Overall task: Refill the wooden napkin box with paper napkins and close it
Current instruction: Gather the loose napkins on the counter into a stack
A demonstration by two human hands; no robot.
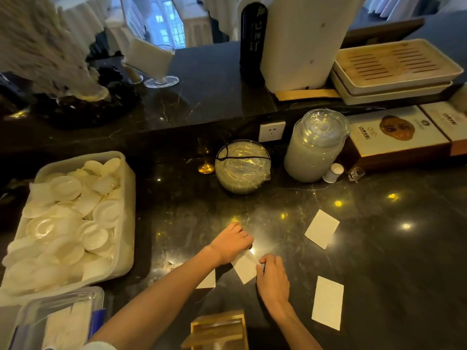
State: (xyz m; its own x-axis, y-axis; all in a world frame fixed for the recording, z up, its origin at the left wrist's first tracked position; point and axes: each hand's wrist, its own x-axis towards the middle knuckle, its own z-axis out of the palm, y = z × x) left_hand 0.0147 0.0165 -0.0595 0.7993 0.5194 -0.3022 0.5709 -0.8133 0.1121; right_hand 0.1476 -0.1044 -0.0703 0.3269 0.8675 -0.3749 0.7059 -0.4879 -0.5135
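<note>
Standing by the dark marble bench (379, 248), I can see both hands working one paper napkin (244, 267) right in the middle. The left hand (231, 242) has its fingers curled down on the far end of it, and the right hand (273, 276) has its fingers pinched together on the near edge, so the napkin sits between the two, flat-ish on the stone.

Two more folded napkins lie off to the right, well apart: one further back (321, 228), one closer (327, 302). There's another white piece (208, 280) peeking out under the left forearm, probably a napkin too, but it's mostly covered.

The wooden napkin box (217, 330) is at the very bottom edge, near the person, top open as far as I can tell.

On the left sits a big white tub (127, 198) heaped with small white dishes. Behind the hands are a glass bowl (242, 168) covered in cling film and a lidded glass jar (316, 145).
</note>
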